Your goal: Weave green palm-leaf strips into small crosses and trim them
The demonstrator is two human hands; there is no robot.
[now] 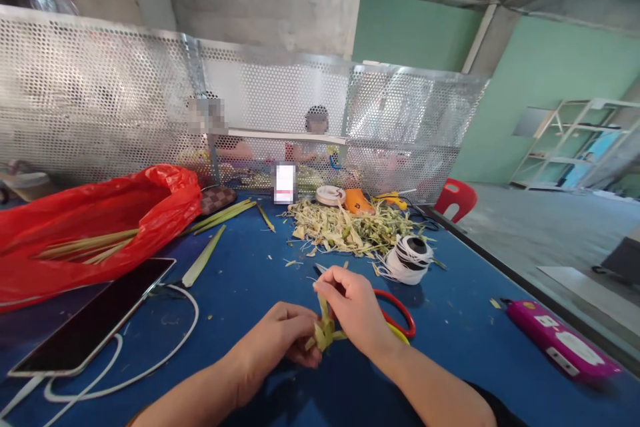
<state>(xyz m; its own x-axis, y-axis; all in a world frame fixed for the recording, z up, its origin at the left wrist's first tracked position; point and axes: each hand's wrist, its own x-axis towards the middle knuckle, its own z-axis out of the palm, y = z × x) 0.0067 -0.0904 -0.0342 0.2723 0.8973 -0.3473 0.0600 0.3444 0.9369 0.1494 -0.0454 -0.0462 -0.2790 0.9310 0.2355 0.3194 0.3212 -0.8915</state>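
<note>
Both my hands meet over the blue table (250, 280) near its front edge. My left hand (280, 337) is closed, pinching a small folded piece of yellow-green leaf strip (324, 330). My right hand (353, 310) is closed too, its fingers gripping the upper end of the same strip. Just behind my right hand lie red-handled scissors (400, 313), partly hidden by it.
A pile of leaf trimmings (345, 227) and a spool of white cord (411, 257) lie behind. A red plastic bag with leaf strips (100, 220), a tablet with white cable (95, 320) sit left. A pink phone (560, 340) lies right. People sit behind the perforated metal screen (150, 100).
</note>
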